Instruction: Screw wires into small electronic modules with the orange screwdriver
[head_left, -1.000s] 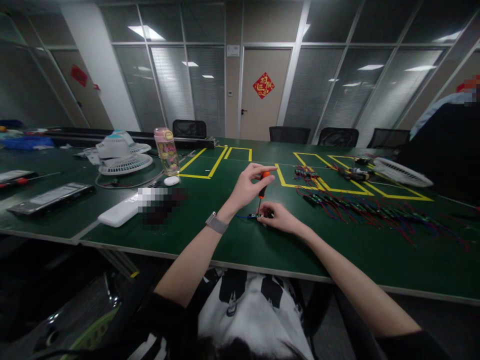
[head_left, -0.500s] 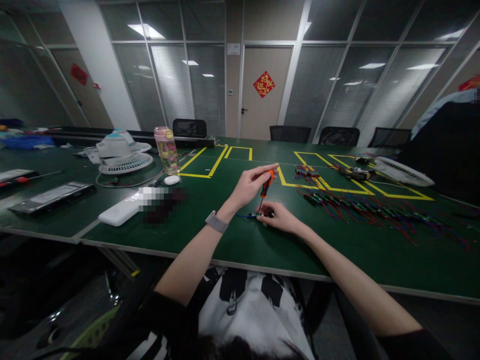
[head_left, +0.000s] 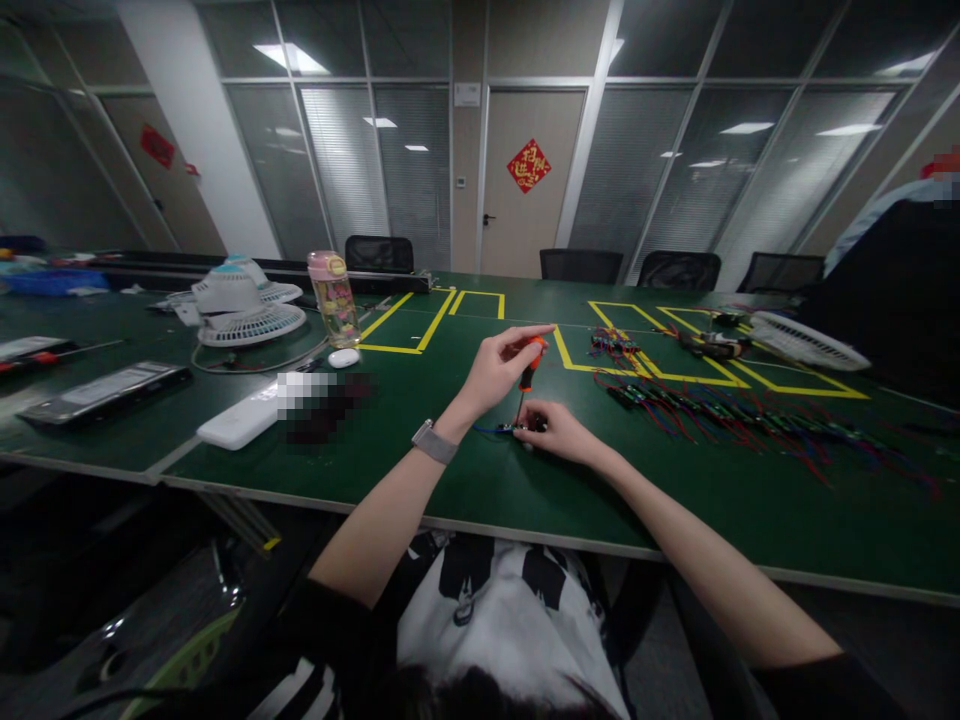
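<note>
My left hand (head_left: 504, 362) grips an orange and black screwdriver (head_left: 529, 372) by its handle, index finger stretched along the top. The screwdriver stands nearly upright, its tip down at a small circuit board (head_left: 507, 428) on the green table. Pinched on the right side of that board are the fingers of my right hand (head_left: 553, 432), which cover part of it. A blue wire (head_left: 486, 430) runs out from the board's left end. Whether the tip sits in a screw is too small to tell.
Several wired circuit boards (head_left: 720, 418) lie in a row to the right, with a smaller bunch (head_left: 613, 344) behind. Yellow tape (head_left: 600, 370) marks the table. Leftward are a white power bank (head_left: 240, 422), a bottle (head_left: 334, 305) and fans (head_left: 251, 325). A person (head_left: 892, 290) is at the far right.
Almost nothing differs. The screwdriver handle has shifted very slightly in my left hand, while the board and my right hand keep their place.
</note>
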